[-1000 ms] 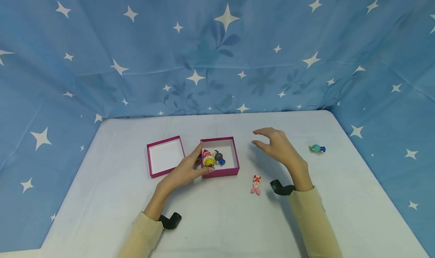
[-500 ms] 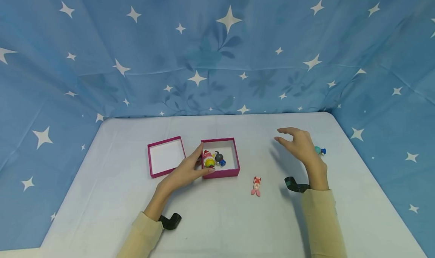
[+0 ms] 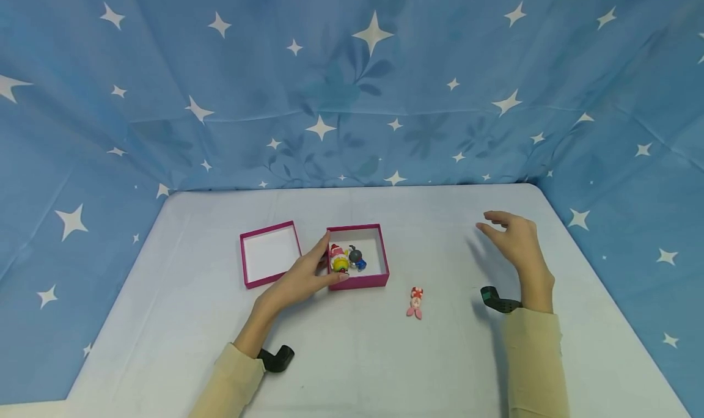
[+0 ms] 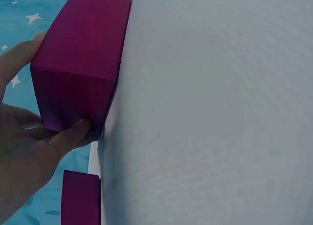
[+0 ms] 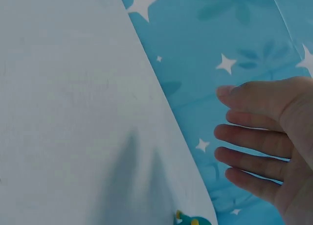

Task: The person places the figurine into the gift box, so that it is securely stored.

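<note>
My left hand (image 3: 299,277) holds the magenta box (image 3: 360,280) at its left side, with the thumb at the near wall and the fingers at the far corner. In the left wrist view the fingers lie against the outside of the box (image 4: 78,36). Inside lie a pink-and-yellow toy figure (image 3: 339,261) and a grey-and-blue one (image 3: 357,258). My right hand (image 3: 517,241) hovers over the table's right side, fingers loosely bent and holding nothing. Below it, a teal toy figure (image 5: 195,220) shows at the bottom edge of the right wrist view; in the head view the hand hides it.
To the left of the box lies its magenta-rimmed lid (image 3: 269,253), white inside facing up. A small pink rabbit figure (image 3: 415,303) lies on the white table (image 3: 379,363), right of the box and nearer me. A blue star-patterned curtain (image 3: 308,69) surrounds the table's far side.
My right hand has moved right, from beside the box to over the teal figure, which it now covers in the head view. My left hand has stayed on the box.
</note>
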{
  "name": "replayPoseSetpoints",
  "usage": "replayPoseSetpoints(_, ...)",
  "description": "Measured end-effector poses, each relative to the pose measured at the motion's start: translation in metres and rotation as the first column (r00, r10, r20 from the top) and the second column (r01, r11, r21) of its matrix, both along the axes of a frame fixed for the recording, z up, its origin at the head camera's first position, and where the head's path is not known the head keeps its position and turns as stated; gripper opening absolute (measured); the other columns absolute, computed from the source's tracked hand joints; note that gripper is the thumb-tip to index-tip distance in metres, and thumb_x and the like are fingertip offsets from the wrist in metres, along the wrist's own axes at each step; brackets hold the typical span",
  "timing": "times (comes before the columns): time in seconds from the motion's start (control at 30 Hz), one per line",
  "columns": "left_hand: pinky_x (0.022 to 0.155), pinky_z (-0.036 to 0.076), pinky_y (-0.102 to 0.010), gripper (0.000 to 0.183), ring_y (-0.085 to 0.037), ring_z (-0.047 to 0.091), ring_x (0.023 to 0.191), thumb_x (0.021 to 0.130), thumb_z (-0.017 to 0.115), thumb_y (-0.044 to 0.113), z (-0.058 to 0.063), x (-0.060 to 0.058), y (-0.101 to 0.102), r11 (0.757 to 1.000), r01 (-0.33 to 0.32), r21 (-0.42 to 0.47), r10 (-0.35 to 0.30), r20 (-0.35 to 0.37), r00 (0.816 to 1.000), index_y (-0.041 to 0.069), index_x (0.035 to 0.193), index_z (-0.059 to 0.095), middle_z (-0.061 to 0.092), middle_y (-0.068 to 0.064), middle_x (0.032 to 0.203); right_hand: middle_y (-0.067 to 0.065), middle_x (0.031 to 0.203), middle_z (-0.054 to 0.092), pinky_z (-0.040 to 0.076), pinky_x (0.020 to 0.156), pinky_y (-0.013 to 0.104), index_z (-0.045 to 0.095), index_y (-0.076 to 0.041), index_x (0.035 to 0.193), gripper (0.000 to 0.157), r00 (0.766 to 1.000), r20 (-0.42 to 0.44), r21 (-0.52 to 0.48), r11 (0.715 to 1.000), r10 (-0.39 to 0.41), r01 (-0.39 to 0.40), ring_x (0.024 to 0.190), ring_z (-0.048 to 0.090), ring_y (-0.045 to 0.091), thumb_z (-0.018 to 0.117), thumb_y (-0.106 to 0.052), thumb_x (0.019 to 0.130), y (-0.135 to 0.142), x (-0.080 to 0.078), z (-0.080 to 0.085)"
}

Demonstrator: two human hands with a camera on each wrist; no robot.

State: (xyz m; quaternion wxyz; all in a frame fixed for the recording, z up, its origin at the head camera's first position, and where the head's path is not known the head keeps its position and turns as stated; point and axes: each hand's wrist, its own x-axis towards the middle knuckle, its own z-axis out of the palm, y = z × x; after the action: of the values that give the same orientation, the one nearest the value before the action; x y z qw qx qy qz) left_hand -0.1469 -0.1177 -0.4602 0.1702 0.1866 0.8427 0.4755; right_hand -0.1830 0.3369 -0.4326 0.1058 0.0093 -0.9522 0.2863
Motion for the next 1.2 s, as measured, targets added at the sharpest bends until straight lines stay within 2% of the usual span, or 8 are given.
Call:
replayPoseSetpoints(0.37, 0.122, 0.034, -0.045, 0.104, -0.028, 0.03, 0.155, 0.094, 0.075, 0.041, -0.001, -0.001, 0.0, 1.0, 0.003, 0.001, -0.003, -0.011, 1.0, 0.013, 0.167, 0.006, 0.012, -0.006, 0.173, 0.034, 0.127, 0.064, 0.048, 0.098, 0.066, 0.066, 0.008, 0.129, 0.043, 0.986, 0.023, 0.022, 0.986, -0.166, 0.166, 0.12, 0.057, 0.054, 0.066, -0.024, 0.1, 0.027, 0.006, -0.007)
replayPoseSetpoints(0.57, 0.122, 0.034, -0.046, 0.104, -0.027, 0.028, 0.156, 0.095, 0.074, 0.043, -0.001, 0.001, 0.0, 1.0, 0.0, -0.005, 0.0, -0.008, 1.0, 0.015, 0.167, 0.005, 0.012, -0.005, 0.174, 0.04, 0.135, 0.056, 0.038, 0.106, 0.071, 0.062, 0.008, 0.134, 0.048, 0.967, 0.127, 0.0, 0.975, -0.221, 0.223, 0.129, 0.045, 0.059, 0.065, -0.026, 0.1, 0.039, 0.006, -0.014)
replayPoseSetpoints(0.7, 0.121, 0.035, -0.046, 0.104, -0.027, 0.032, 0.154, 0.094, 0.074, 0.043, 0.0, 0.001, 0.001, 1.0, -0.008, -0.004, 0.008, -0.002, 1.0, 0.016, 0.167, 0.004, 0.013, -0.005, 0.173, 0.04, 0.135, 0.055, 0.039, 0.105, 0.071, 0.06, 0.009, 0.136, 0.051, 0.957, 0.177, 0.0, 0.972, -0.232, 0.235, 0.13, 0.043, 0.06, 0.065, -0.028, 0.1, 0.042, 0.005, -0.016)
replayPoseSetpoints(0.9, 0.121, 0.036, -0.045, 0.103, -0.027, 0.033, 0.153, 0.095, 0.074, 0.042, 0.001, 0.002, 0.001, 1.0, -0.01, -0.002, 0.01, 0.003, 1.0, 0.016, 0.167, 0.005, 0.013, -0.006, 0.173, 0.038, 0.134, 0.057, 0.047, 0.101, 0.067, 0.059, 0.009, 0.136, 0.049, 0.934, 0.268, -0.001, 0.969, -0.237, 0.246, 0.126, 0.05, 0.055, 0.064, -0.025, 0.1, 0.04, 0.005, -0.02)
replayPoseSetpoints(1.0, 0.12, 0.037, -0.045, 0.103, -0.028, 0.035, 0.153, 0.095, 0.075, 0.041, 0.0, 0.002, 0.001, 1.0, -0.012, 0.002, 0.012, 0.008, 1.0, 0.016, 0.167, 0.005, 0.014, -0.006, 0.173, 0.037, 0.134, 0.057, 0.046, 0.102, 0.067, 0.059, 0.009, 0.136, 0.048, 0.926, 0.297, 0.012, 0.97, -0.235, 0.242, 0.126, 0.051, 0.054, 0.064, -0.023, 0.1, 0.039, 0.006, -0.02)
replayPoseSetpoints(1.2, 0.122, 0.034, -0.046, 0.103, -0.027, 0.029, 0.155, 0.095, 0.074, 0.041, 0.0, 0.002, 0.001, 1.0, -0.012, 0.0, 0.012, 0.005, 1.0, 0.017, 0.167, 0.005, 0.012, -0.004, 0.174, 0.038, 0.137, 0.055, 0.042, 0.106, 0.068, 0.057, 0.011, 0.136, 0.051, 0.922, 0.322, 0.028, 0.975, -0.216, 0.219, 0.13, 0.047, 0.056, 0.065, -0.023, 0.098, 0.042, 0.008, -0.019)
